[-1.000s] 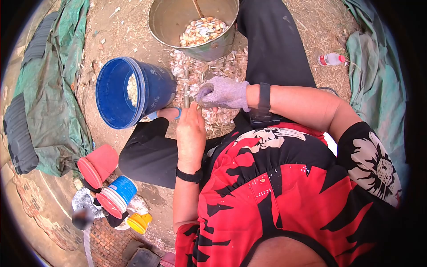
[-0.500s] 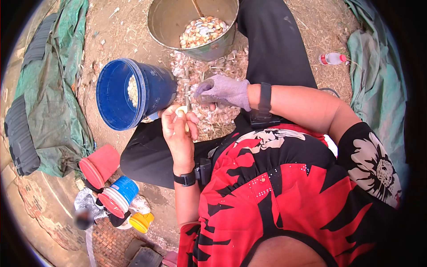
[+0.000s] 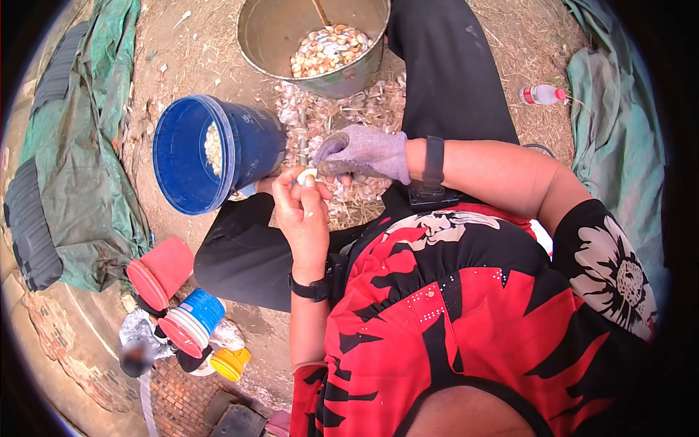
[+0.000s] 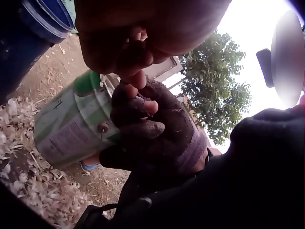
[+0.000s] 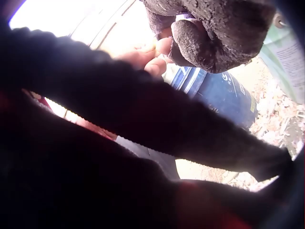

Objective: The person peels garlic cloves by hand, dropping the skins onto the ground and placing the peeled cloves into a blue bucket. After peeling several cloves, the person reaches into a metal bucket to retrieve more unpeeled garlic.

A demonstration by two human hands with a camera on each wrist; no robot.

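Note:
In the head view my bare left hand (image 3: 304, 226) pinches a whitish garlic clove (image 3: 306, 176) between thumb and forefinger. Close beside it is my right hand (image 3: 368, 153), in a lilac knitted glove with dark, dirty fingers. These gloved fingers are curled, their tips right at the clove; I cannot tell what is inside them. Bare fingertips (image 4: 151, 107) poke out of the glove in the left wrist view. Under the hands lie papery garlic skins (image 3: 364, 109). A blue bucket (image 3: 258, 138) at the left contains pale peeled cloves (image 3: 212, 149).
Ahead, a metal bucket (image 3: 349, 86) holds brownish cloves (image 3: 331, 51) and a stick. Red (image 3: 171, 262), blue (image 3: 204, 309) and yellow (image 3: 231, 364) buckets stand lower left, near another person. A bottle (image 3: 540, 95) lies at the right. Green sheeting (image 3: 87, 182) borders the left side.
Both hands were together, then the left drew down and left, turning to show the clove. Now it is back up at the gloved fingers. The gloved hand has shifted only slightly.

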